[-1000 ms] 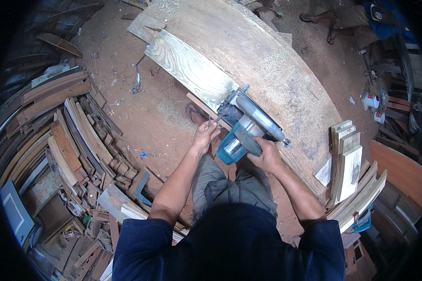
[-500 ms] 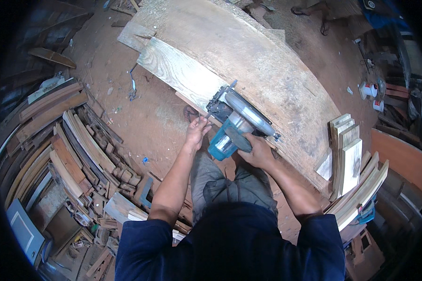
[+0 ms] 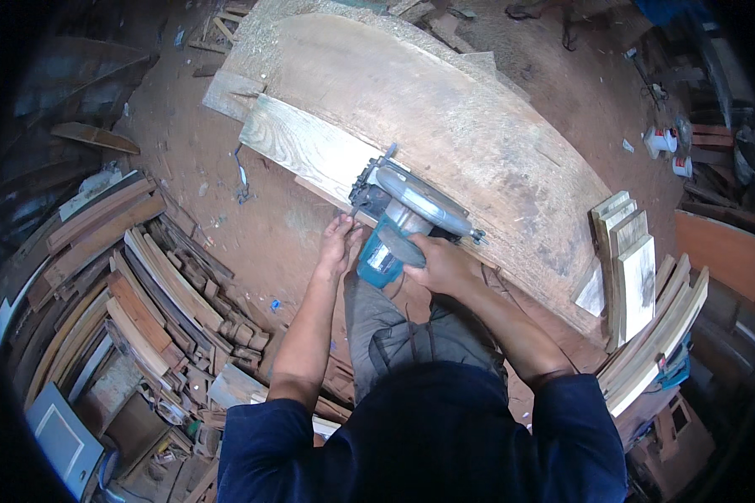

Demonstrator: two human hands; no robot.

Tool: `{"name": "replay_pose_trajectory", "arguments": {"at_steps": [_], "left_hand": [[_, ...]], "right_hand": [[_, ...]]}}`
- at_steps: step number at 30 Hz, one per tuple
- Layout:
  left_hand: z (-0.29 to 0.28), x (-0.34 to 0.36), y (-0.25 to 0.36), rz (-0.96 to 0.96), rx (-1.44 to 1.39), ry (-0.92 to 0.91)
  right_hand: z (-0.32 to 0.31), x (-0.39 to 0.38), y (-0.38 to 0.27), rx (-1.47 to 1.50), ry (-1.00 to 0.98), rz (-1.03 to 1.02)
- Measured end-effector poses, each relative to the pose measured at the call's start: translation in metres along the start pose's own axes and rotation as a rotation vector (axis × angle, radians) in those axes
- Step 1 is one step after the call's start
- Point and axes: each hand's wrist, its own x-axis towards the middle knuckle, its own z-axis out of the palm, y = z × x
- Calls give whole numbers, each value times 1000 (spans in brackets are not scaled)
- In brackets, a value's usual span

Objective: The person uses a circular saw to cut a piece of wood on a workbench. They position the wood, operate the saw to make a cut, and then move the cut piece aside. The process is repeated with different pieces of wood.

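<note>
On the worktop (image 3: 445, 109), a circular saw (image 3: 403, 218) is set over a pale plank (image 3: 310, 149), its handle (image 3: 402, 248) wrapped by the right grip (image 3: 438, 265); the left grip (image 3: 337, 245) is curled close beside (its hold cannot be determined).

The head-worn fisheye camera is looking steeply down past the navy shirt (image 3: 419, 436) at six o'clock, framing the left hand (image 3: 336, 245) and right hand (image 3: 439, 265) near centre. The table (image 3: 445, 117) is spreading toward one o'clock.
</note>
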Motion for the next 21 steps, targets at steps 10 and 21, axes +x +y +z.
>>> {"name": "replay_pose_trajectory", "arguments": {"at_steps": [10, 21], "left_hand": [[45, -1, 55, 823, 1332, 283], [35, 35, 91, 825, 1747, 272]], "right_hand": [[8, 28, -6, 65, 16, -81], [11, 59, -34, 79, -40, -36]]}}
